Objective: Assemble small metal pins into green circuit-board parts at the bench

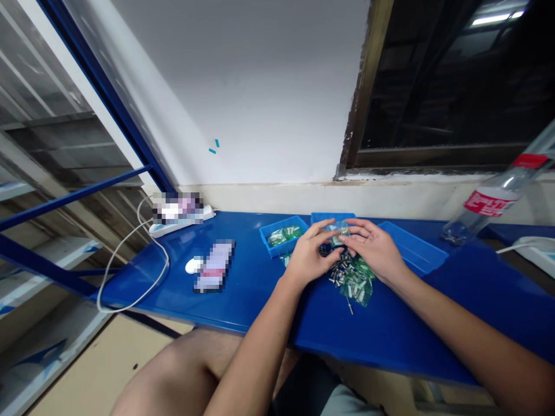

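Note:
My left hand (309, 254) and my right hand (373, 247) meet over the table, their fingertips closed on a small clear plastic bag (340, 232). What the bag contains is too small to make out. Right below lies a pile of small metal pieces (337, 270) that look like rivets, partly covered by my hands. Greenish clear bags of small metal parts (359, 287) lie against the pile, under my right wrist. One long thin metal piece (350, 305) lies apart, toward the front edge.
Blue trays stand behind: one holding filled bags (269, 249) at left, another (323, 216) behind my hands, a third (411, 248) at right. A bottle (489, 202) leans at far right. A phone (214, 266), white round object (193, 265) and power strip (182, 223) occupy the left.

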A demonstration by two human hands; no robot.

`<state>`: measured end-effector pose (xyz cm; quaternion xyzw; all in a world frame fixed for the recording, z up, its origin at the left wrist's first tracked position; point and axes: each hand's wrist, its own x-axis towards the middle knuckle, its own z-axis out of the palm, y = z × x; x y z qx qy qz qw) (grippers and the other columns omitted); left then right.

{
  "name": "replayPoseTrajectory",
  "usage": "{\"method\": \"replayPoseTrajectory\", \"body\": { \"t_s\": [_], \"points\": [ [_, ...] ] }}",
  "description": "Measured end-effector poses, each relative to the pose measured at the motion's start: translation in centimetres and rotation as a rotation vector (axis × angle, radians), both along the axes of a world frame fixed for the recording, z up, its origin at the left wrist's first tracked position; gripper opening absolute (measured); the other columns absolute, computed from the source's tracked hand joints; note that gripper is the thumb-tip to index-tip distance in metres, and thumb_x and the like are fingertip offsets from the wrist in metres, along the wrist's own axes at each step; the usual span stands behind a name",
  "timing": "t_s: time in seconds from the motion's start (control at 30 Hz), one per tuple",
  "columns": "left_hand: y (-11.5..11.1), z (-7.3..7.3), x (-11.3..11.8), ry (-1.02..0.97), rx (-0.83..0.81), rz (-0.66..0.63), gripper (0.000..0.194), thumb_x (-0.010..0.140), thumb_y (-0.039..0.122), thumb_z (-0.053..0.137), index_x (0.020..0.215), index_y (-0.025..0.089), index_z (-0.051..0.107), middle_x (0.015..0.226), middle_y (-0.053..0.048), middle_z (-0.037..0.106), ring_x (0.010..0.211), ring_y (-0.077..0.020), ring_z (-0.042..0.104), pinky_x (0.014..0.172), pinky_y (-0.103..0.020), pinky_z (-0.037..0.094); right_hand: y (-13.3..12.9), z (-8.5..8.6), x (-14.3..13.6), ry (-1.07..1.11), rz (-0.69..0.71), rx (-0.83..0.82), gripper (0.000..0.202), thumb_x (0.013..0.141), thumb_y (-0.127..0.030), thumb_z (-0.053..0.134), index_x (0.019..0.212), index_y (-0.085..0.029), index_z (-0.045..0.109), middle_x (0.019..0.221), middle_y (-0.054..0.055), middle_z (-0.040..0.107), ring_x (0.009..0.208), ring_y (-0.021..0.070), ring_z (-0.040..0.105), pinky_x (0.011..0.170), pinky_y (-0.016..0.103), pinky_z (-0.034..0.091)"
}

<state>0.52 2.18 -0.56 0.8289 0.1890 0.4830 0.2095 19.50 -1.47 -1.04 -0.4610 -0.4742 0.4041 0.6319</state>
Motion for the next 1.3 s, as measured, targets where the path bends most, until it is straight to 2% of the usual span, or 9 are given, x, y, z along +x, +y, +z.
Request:
{"method": "replayPoseTrajectory", "body": {
  "t_s": [0.17, 0.33, 0.5, 0.7, 0.8, 0.93, 1.0, 1.13, 1.3],
  "points": [
    [0.5, -0.6, -0.1, 0.07, 0.065, 0.033, 0.031, 0.099, 0.02, 0.067, 0.13, 0.022, 0.07, 0.146, -0.014, 0.064, 0.133, -0.0275, 0.064, 0.112, -0.053, 0.056, -0.3, 0.5, 0.1, -0.046, 0.002, 0.046, 0.072, 0.072, -0.048, 0.094, 0.134, -0.025, 0.064, 0.131, 0.011, 0.067, 0.053, 0.0044, 0.053, 0.048, 0.026, 0.047],
    [0.4, -0.1, -0.2, 0.02, -0.033, 0.077, 0.021, 0.102, 0.02, 0.062, 0.118, 0.022, 0.076, 0.12, -0.011, 0.077, 0.113, -0.0245, 0.073, 0.102, -0.046, 0.06, -0.4, 0.7, 0.3, -0.165, 0.006, 0.053, 0.052, 0.083, -0.057, 0.082, 0.119, -0.02, 0.075, 0.115, 0.012, 0.075, 0.065, 0.0127, 0.061, 0.058, 0.031, 0.056],
    [0.1, 0.6, -0.1, -0.025, -0.161, 0.13, 0.019, 0.101, 0.029, 0.066, 0.114, 0.022, 0.078, 0.11, -0.009, 0.08, 0.096, -0.0225, 0.074, 0.091, -0.041, 0.062, -0.2, 0.4, 0.5, -0.381, -0.043, 0.204, 0.034, 0.085, -0.054, 0.081, 0.104, -0.026, 0.08, 0.124, 0.011, 0.073, 0.101, 0.0264, 0.07, 0.078, 0.039, 0.062],
    [0.3, 0.2, 0.3, -0.116, -0.352, 0.109, 0.028, 0.097, 0.032, 0.073, 0.12, 0.018, 0.07, 0.112, -0.011, 0.077, 0.082, -0.017, 0.075, 0.076, -0.032, 0.063, 0.3, -1.0, 0.7, -0.317, -0.091, 0.135, 0.038, 0.084, -0.056, 0.082, 0.1, -0.022, 0.073, 0.099, 0.009, 0.078, 0.089, 0.0249, 0.074, 0.087, 0.043, 0.062],
    [0.2, 0.1, 0.4, -0.091, -0.385, 0.085, 0.028, 0.096, 0.04, 0.073, 0.11, 0.016, 0.073, 0.104, -0.011, 0.076, 0.085, -0.0188, 0.075, 0.078, -0.033, 0.064, 0.4, -1.4, 0.5, -0.256, -0.111, 0.135, 0.039, 0.082, -0.052, 0.084, 0.101, -0.022, 0.068, 0.097, 0.008, 0.077, 0.09, 0.0242, 0.075, 0.085, 0.039, 0.064],
    [0.1, 0.2, 0.3, -0.024, -0.342, -0.008, 0.042, 0.089, 0.042, 0.081, 0.125, 0.02, 0.074, 0.122, -0.013, 0.073, 0.106, -0.0245, 0.074, 0.087, -0.037, 0.064, -0.1, -1.2, 0.1, -0.332, 0.053, 0.125, 0.036, 0.082, -0.041, 0.084, 0.11, -0.023, 0.071, 0.112, 0.01, 0.075, 0.101, 0.026, 0.075, 0.086, 0.04, 0.065],
    [0.3, 0.2, 0.1, -0.017, -0.309, 0.031, 0.036, 0.093, 0.038, 0.077, 0.125, 0.021, 0.075, 0.122, -0.012, 0.073, 0.111, -0.0255, 0.072, 0.088, -0.038, 0.064, -0.3, -1.0, -0.1, -0.365, 0.102, 0.127, 0.036, 0.085, -0.038, 0.081, 0.117, -0.025, 0.071, 0.122, 0.01, 0.073, 0.107, 0.0263, 0.074, 0.091, 0.042, 0.064],
    [0.8, -0.2, 0.0, -0.094, -0.375, 0.125, 0.024, 0.099, 0.029, 0.068, 0.12, 0.02, 0.076, 0.116, -0.011, 0.076, 0.101, -0.0226, 0.074, 0.087, -0.037, 0.063, -0.2, -0.8, 0.0, -0.355, -0.012, 0.158, 0.037, 0.089, -0.045, 0.078, 0.119, -0.024, 0.069, 0.116, 0.012, 0.074, 0.106, 0.0266, 0.072, 0.091, 0.044, 0.064],
    [1.0, -0.8, 0.5, -0.181, -0.514, -0.032, 0.042, 0.094, 0.025, 0.075, 0.135, 0.018, 0.065, 0.104, -0.01, 0.079, 0.094, -0.0214, 0.076, 0.088, -0.037, 0.063, 0.2, -1.2, 0.2, -0.304, -0.043, 0.124, 0.045, 0.085, -0.051, 0.083, 0.119, -0.023, 0.07, 0.116, 0.011, 0.075, 0.105, 0.0265, 0.073, 0.092, 0.043, 0.064]
  ]
}}
